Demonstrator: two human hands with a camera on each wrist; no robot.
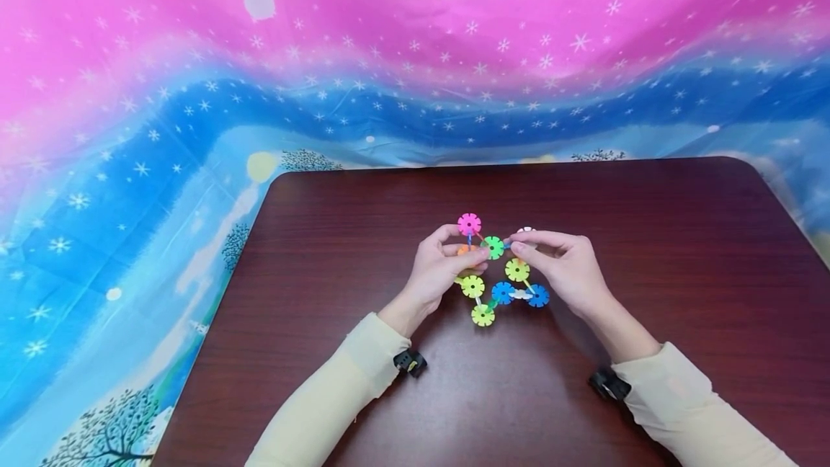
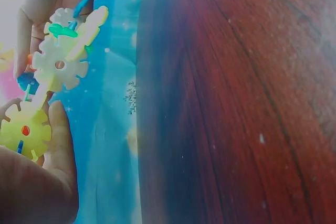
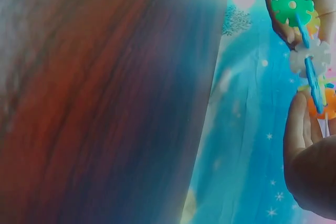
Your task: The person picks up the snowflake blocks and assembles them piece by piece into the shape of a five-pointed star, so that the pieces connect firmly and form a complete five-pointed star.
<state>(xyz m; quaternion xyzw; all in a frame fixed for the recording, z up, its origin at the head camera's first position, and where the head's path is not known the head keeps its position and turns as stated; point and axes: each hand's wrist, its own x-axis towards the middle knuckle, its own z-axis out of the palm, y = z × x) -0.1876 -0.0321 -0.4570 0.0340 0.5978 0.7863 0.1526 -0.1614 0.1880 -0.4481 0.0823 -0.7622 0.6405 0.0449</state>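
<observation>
Notched plastic snowflake discs in several colours are joined into a bent chain that both hands hold above the table. My left hand pinches it near an orange disc and a green disc; a pink disc stands above its fingers. Thumb and fingertips of my right hand pinch the other side, near a blue piece and a partly hidden white disc. Below hang yellow discs and blue discs. In the left wrist view, a white disc joins a yellow disc.
The dark red-brown wooden table lies beneath the hands. Behind it hangs a pink and blue cloth with printed snowflakes. Black wrist cameras sit at both cream sleeves.
</observation>
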